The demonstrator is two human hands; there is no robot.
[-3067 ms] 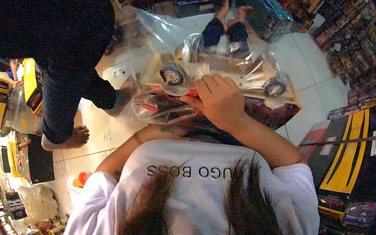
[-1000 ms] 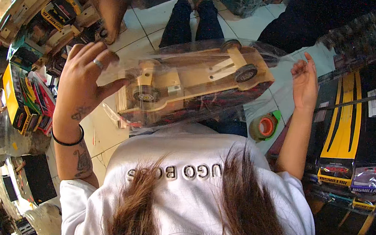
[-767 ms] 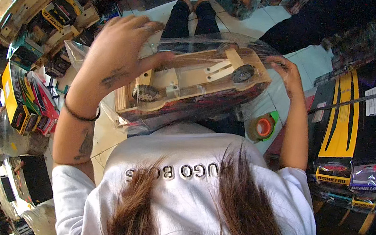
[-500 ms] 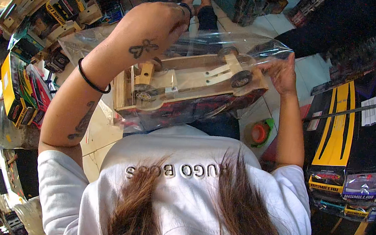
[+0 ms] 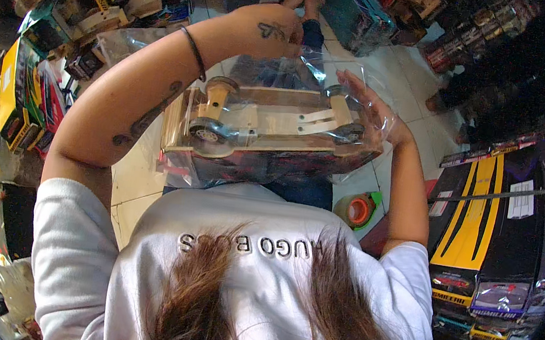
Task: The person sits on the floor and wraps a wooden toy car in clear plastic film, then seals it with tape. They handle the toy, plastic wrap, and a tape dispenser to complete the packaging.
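A boxed toy car point(image 5: 270, 132), tan with black wheels, is held above the lap inside a clear plastic bag point(image 5: 340, 76). The left hand point(image 5: 274, 29) is raised over the far edge of the package and seems to be closed on the bag's plastic, though its fingers are hidden. The right hand point(image 5: 367, 107) is laid flat, fingers spread, against the package's right end. A roll of tape point(image 5: 358, 210) lies on the floor below, beside stacked toy boxes point(image 5: 484, 232).
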